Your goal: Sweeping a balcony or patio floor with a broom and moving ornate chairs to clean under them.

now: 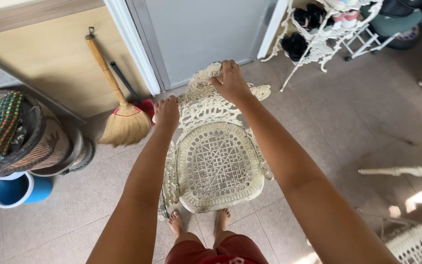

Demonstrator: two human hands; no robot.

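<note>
- Gripping the white openwork chair (214,164) by its back, both hands are closed on the ornate top rail, so the weight is shared across the two sides.
- Left hand (166,113) is curled shut over the lower left end of the rail; right hand (230,82) is clenched on the raised crest, higher up, which suggests the chair is tipped or turned a little.
- Chair sits on the tiled floor (348,127) right in front of the person's bare feet (199,222), seat facing up at the camera.
- Broom (119,105) leans on the wall at left, out of the way, beside stacked baskets (23,137) and a blue bucket (18,189).
- White shoe rack (326,41) stands at upper right, well apart.
</note>
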